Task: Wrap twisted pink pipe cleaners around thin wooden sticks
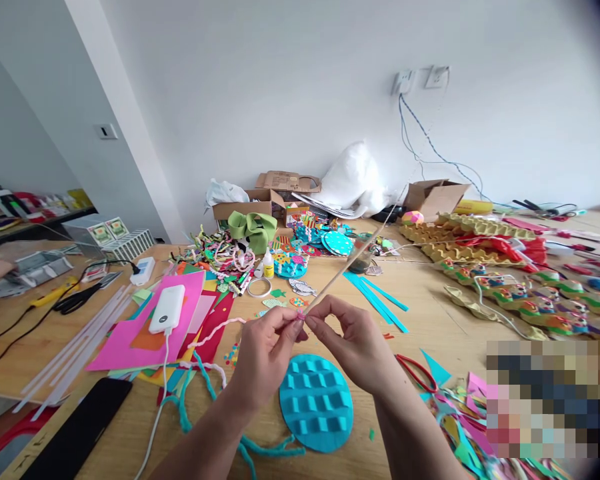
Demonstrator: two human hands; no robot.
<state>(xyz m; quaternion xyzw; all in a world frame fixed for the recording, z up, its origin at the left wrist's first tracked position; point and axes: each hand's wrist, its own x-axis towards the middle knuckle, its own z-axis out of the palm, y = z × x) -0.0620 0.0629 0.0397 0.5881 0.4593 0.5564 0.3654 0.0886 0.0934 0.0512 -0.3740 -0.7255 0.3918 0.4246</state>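
The table (425,300) is spreading beneath everything, and egg trays (460,247) are lying along its far right side. A pale stick (340,274) is running from the fingertips away from the person, slanting upward and to the right, its long axis passing in front of the jar (361,261); where its far tip is ending, I cannot tell.

The right hand (353,337) is sitting on the side toward which the stick is leaning, so it is lying nearer the shaft. It is pinching thumb and index finger together, seemingly on the stick's lower end. The left hand (265,353) is meeting it tip to tip, its fingers squeezing a pink bit (301,315) at that same end.

Below the hands, the blue disc (316,403) is lying flat between the forearms, its raised tabs facing up, neither hand gripping it. To its left, turquoise yarn (184,407) is trailing across the wood. Just beyond the fingertips, a small orange fish (299,302) is lying near the stick.
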